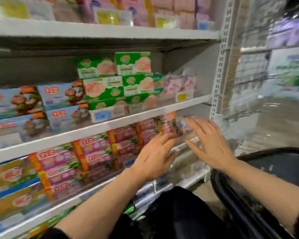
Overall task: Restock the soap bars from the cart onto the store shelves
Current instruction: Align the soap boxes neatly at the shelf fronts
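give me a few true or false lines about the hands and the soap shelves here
1. Both hands hold a soap bar. False: the left hand and right hand are open and hold nothing.
2. The green boxes are stacked on the shelf above the pink packs. True.
3. The blue packs lie right of the green boxes. False: they lie left.
4. The hands reach toward the pink packs' shelf. True.

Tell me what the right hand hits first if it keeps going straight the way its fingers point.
Probably the pale blurred packs at the right end of the pink soap row: the right hand is open, fingers pointing up-left into that shelf level. Motion blur hides depth, so this is uncertain.
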Motion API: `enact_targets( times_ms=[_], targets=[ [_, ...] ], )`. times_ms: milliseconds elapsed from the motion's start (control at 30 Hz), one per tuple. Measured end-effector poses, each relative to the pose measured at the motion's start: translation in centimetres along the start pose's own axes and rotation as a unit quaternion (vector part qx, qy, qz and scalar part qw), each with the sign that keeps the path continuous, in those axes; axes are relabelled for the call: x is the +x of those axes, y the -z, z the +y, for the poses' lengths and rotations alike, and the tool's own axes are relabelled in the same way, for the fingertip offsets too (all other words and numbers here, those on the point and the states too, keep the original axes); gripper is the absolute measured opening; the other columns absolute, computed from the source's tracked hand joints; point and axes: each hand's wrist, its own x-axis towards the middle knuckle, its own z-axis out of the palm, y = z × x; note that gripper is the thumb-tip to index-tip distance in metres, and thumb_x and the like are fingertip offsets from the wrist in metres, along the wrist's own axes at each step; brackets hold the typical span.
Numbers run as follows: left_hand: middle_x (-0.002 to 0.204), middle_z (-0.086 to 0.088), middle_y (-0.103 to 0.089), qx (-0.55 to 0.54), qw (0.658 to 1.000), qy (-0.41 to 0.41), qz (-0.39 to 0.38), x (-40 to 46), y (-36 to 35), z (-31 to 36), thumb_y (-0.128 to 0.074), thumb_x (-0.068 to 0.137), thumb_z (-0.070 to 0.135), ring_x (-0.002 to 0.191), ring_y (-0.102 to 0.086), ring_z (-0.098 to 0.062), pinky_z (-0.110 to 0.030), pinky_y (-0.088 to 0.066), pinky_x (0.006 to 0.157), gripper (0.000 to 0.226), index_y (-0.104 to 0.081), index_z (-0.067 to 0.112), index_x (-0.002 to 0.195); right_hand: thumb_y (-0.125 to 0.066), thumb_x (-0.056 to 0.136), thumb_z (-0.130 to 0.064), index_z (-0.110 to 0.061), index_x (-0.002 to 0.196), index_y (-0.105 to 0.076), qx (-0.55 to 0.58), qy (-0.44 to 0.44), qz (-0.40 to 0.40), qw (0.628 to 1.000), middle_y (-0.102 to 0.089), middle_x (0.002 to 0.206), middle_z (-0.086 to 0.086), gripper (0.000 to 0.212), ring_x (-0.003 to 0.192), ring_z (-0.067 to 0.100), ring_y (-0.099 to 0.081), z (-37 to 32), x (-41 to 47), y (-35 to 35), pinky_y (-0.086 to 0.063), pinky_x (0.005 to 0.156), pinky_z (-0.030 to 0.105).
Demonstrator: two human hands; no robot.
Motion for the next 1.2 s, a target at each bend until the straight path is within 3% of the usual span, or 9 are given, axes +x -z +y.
enact_targets(
  times_ms=[100, 233, 367, 467, 633, 833, 967, 1067, 1200],
  targets=[
    [0.109, -0.012, -0.066, -0.079, 0.991, -0.049, -0.097, 4.2, -5.3, 5.6, -0.044, 0.087, 0.029, 0.096, -0.065, -0.03, -0.036, -0.052, 0.08, 0.037, -0.066, 0.006, 0.106, -0.043, 0.091, -0.039, -0.008, 0.126, -0.055, -0.04, -0.077, -0.011, 0.996, -0.059, 0.12, 0.011, 0.049, 0.109, 0.03, -0.053, 5.5, -7.4, 3.0, -0.039, 0.095, 0.039],
    [0.11, -0.007, -0.064, -0.165, 0.96, -0.118, -0.194, 7.9, -12.1, 11.8, -0.049, 0.09, 0.029, 0.104, -0.06, -0.027, -0.035, -0.048, 0.089, 0.031, -0.066, 0.01, 0.108, -0.066, 0.08, -0.018, -0.008, 0.1, -0.063, -0.106, -0.19, -0.064, 0.974, -0.062, 0.089, 0.009, 0.022, 0.086, 0.032, -0.061, 11.4, -17.9, 5.5, -0.048, 0.069, 0.035],
    [0.127, -0.012, -0.054, -0.16, 0.887, -0.21, -0.38, 9.8, -18.6, 16.4, -0.064, 0.09, 0.029, 0.121, -0.048, -0.025, -0.032, -0.036, 0.102, 0.046, -0.055, 0.009, 0.13, -0.063, 0.083, -0.02, -0.014, 0.097, -0.06, -0.1, -0.317, -0.156, 0.93, -0.058, 0.094, 0.003, 0.015, 0.095, 0.027, -0.055, 15.3, -27.0, 5.7, -0.046, 0.073, 0.036],
    [0.133, -0.015, -0.048, -0.096, 0.83, -0.235, -0.496, 10.8, -22.7, 18.8, -0.067, 0.088, 0.038, 0.123, -0.047, -0.029, -0.035, -0.035, 0.104, 0.063, -0.045, 0.01, 0.14, -0.06, 0.084, -0.028, -0.015, 0.108, -0.059, -0.094, -0.379, -0.246, 0.887, -0.058, 0.105, 0.004, 0.026, 0.106, 0.025, -0.053, 17.1, -30.8, 5.0, -0.045, 0.084, 0.036],
    [0.136, -0.014, -0.045, -0.022, 0.772, -0.28, -0.571, 12.3, -27.1, 21.6, -0.069, 0.086, 0.035, 0.126, -0.044, -0.031, -0.036, -0.036, 0.103, 0.068, -0.041, 0.008, 0.142, -0.065, 0.081, -0.03, -0.016, 0.112, -0.059, -0.055, -0.463, -0.31, 0.829, -0.061, 0.114, 0.008, 0.035, 0.11, 0.029, -0.056, 17.7, -34.5, 3.6, -0.045, 0.086, 0.034],
    [0.131, -0.008, -0.051, 0.035, 0.713, -0.372, -0.593, 11.4, -31.8, 26.9, -0.078, 0.077, 0.037, 0.122, -0.05, -0.027, -0.036, -0.043, 0.097, 0.069, -0.049, 0.013, 0.135, -0.072, 0.073, -0.037, -0.025, 0.094, -0.059, 0.034, -0.518, -0.42, 0.744, -0.066, 0.106, 0.005, 0.028, 0.1, 0.025, -0.061, 16.3, -39.6, 1.4, -0.042, 0.072, 0.027],
    [0.128, -0.006, -0.051, 0.011, 0.62, -0.441, -0.649, 7.5, -34.6, 28.4, -0.083, 0.069, 0.039, 0.116, -0.051, -0.025, -0.035, -0.043, 0.096, 0.07, -0.054, 0.014, 0.128, -0.073, 0.076, -0.034, -0.019, 0.113, -0.059, 0.068, -0.544, -0.474, 0.689, -0.063, 0.118, 0.006, 0.042, 0.108, 0.026, -0.058, 15.4, -41.7, 0.2, -0.047, 0.088, 0.032],
    [0.134, -0.01, -0.043, 0.037, 0.554, -0.497, -0.667, 4.5, -35.4, 27.6, -0.077, 0.077, 0.034, 0.115, -0.05, -0.028, -0.036, -0.044, 0.091, 0.068, -0.046, 0.012, 0.134, -0.082, 0.068, -0.042, -0.015, 0.136, -0.044, 0.111, -0.576, -0.484, 0.649, -0.052, 0.135, 0.01, 0.082, 0.121, 0.028, -0.051, 14.8, -43.1, -0.5, -0.043, 0.098, 0.033],
    [0.125, -0.009, -0.052, 0.047, 0.567, -0.536, -0.624, 2.3, -36.3, 26.7, -0.058, 0.093, 0.031, 0.103, -0.059, -0.03, -0.034, -0.042, 0.071, 0.034, -0.06, 0.017, 0.124, -0.09, 0.06, -0.031, -0.026, 0.152, -0.006, 0.18, -0.583, -0.514, 0.603, -0.028, 0.153, 0.013, 0.124, 0.137, 0.033, -0.035, 13.5, -44.2, -1.6, -0.033, 0.112, 0.039]
  ],
)
